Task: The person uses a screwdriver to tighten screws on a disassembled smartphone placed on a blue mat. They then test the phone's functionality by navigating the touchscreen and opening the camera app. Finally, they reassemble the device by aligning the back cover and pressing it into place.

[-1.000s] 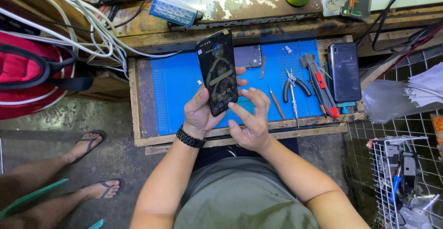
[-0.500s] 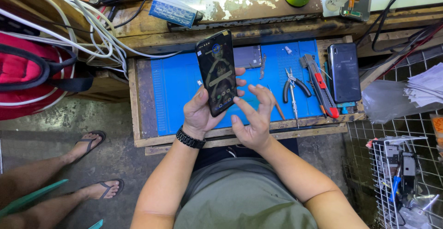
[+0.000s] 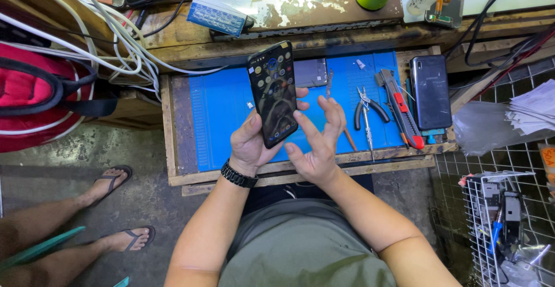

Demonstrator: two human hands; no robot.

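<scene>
While the person sits low in the frame, the left hand [image 3: 250, 145] has its grip wrapped around a black phone [image 3: 273, 93], held up near the middle of the frame above the bench [image 3: 173, 148]. The right hand [image 3: 317, 142] is loose and holding nothing, fingers spread just beside the phone's lower edge. The phone looks thin, stiff and smooth, with a shiny glass face that could slip or crack, so the long side edges seem the safest place to hold it. Under it lies a flat blue mat [image 3: 222, 113], soft-looking and rubbery. Further right on the mat sit metal pliers [image 3: 365, 109], a red and grey cutter [image 3: 399, 108] and another dark phone [image 3: 430, 91]. White cables [image 3: 115, 47] hang at the upper left.
</scene>
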